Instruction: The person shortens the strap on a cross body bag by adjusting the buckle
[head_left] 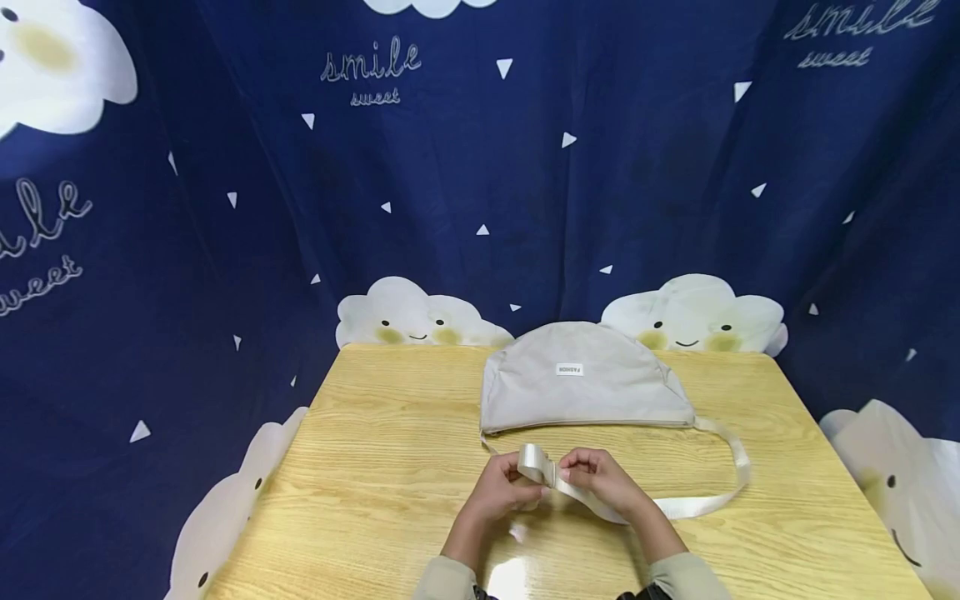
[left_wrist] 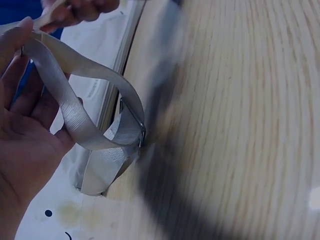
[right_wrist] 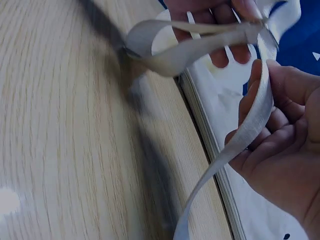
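The left hand (head_left: 501, 490) pinches a loop of the strap (head_left: 537, 465) between thumb and fingers. In the left wrist view, the left hand (left_wrist: 25, 135) is curled around that strap (left_wrist: 75, 115), and the loop runs down to a small metal buckle (left_wrist: 142, 134) near the table. The right hand (head_left: 600, 477) sits just beside the left one and pinches the same strap too. In the right wrist view, the right hand (right_wrist: 280, 135) has the strap (right_wrist: 250, 125) running between its thumb and fingers, and the strap hangs down from there in a long strip.

The strap is shiny and cream colored. It goes from the hands out to the right in a big curve on the table and joins the right corner of the bag (head_left: 581, 379). The bag is gray and shaped like a half circle. It lies flat on the far middle of the table, just behind the hands. It has a small white label (head_left: 569, 369) on it. The bag looks flat, and I cannot tell what is inside it.

The wooden table (head_left: 360, 467) is yellow. Behind it hangs a dark blue curtain (head_left: 225, 208) with smiling white clouds (head_left: 697, 312) and little white triangles.
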